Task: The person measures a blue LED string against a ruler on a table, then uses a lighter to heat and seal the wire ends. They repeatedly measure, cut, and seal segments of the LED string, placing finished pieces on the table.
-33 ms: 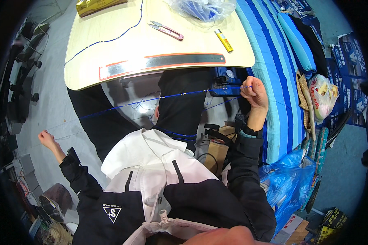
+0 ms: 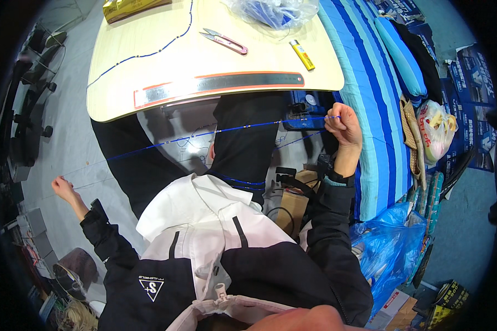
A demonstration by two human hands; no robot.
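Observation:
A thin blue beaded cord is stretched across my lap, with small light beads spaced along it. It rises from left to right. My right hand is closed in a fist around its right end, beside the table's near right corner. Far out to the left, over the floor, my left hand pinches the other end, where the cord thins to a fine, faint thread. More blue strands hang below the taut length, and several loops lie across my dark trousers.
On the pale table lie another blue beaded cord, pink-handled thread snips, a yellow lighter, a ruler, a gold box and a clear plastic bag. Blue striped bedding adjoins on the right.

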